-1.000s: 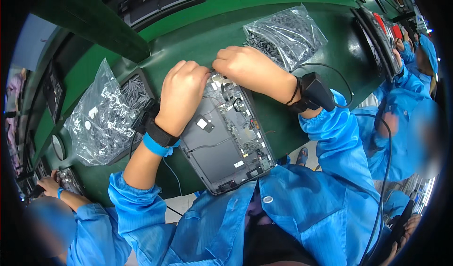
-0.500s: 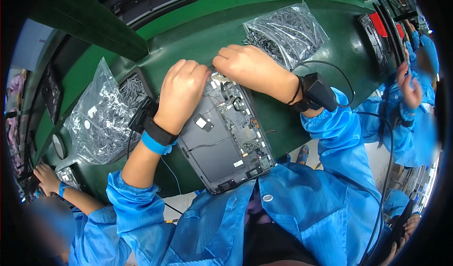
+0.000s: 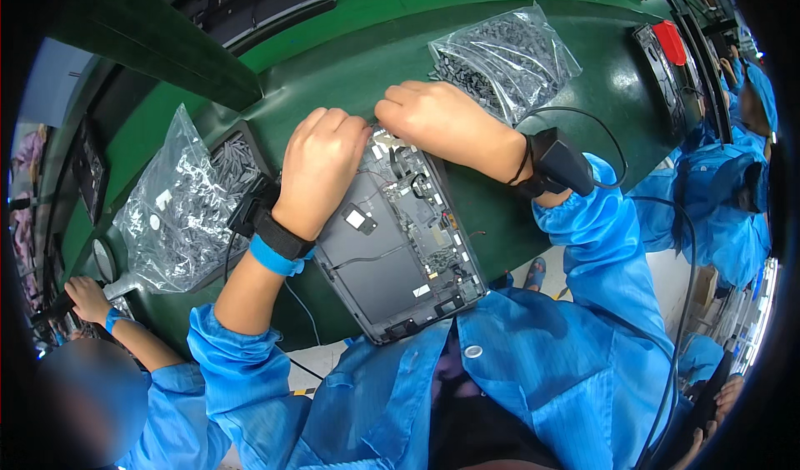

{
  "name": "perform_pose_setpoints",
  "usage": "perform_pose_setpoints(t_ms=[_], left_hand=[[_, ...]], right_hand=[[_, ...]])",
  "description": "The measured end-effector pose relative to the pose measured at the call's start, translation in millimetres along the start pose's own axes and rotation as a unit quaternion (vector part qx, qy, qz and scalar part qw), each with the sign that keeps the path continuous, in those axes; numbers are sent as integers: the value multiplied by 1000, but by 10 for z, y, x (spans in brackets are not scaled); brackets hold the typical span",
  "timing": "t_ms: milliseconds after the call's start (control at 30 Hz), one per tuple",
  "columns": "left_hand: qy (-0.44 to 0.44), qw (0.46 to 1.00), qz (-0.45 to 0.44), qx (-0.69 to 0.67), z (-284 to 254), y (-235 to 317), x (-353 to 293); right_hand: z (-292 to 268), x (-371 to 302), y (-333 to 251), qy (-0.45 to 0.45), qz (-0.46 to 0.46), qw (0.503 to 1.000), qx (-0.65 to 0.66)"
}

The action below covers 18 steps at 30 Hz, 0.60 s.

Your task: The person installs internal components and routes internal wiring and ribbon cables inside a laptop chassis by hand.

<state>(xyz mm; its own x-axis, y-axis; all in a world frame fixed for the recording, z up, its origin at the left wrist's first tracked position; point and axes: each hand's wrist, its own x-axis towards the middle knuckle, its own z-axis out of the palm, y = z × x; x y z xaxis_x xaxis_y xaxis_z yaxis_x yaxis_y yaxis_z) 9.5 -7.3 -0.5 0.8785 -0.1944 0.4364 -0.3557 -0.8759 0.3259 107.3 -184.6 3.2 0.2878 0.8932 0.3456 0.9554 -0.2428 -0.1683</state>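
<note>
An opened laptop base (image 3: pixel 367 272), dark grey with its circuit board and cables bare, lies on the green bench and reaches to the front of my jacket. My left hand (image 3: pixel 323 166) is at its far left corner, fingers curled downward and closed. At the far edge, just to the right, my right hand (image 3: pixel 437 112) is closed too, its fingertips close to the left ones. What the fingers pinch is hidden beneath the hands. A small black part with a white label (image 3: pixel 359 219) sits inside the base.
Left of the base, a clear bag of small dark parts (image 3: pixel 171 228) lies over a black tray (image 3: pixel 265 149). Another such bag (image 3: pixel 504 57) is beyond my right hand. A green post (image 3: pixel 167 45) rises at the left. A co-worker's hand (image 3: pixel 87 297) is at lower left.
My hands and the laptop base have hardly moved. The co-worker at left has shifted their hand slightly, and the co-worker at right has turned, their raised hand no longer showing.
</note>
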Motion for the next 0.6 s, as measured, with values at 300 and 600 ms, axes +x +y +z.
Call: perform_pose_setpoints(t_ms=[300,600], left_hand=[[-11,987,-116,-108,-195,54,10],[-31,991,-110,-63,-183,20,-49]], right_hand=[[-531,-428,-420,31,-115,992,-41],[-443,-672,-739,-105,-142,978,-112]])
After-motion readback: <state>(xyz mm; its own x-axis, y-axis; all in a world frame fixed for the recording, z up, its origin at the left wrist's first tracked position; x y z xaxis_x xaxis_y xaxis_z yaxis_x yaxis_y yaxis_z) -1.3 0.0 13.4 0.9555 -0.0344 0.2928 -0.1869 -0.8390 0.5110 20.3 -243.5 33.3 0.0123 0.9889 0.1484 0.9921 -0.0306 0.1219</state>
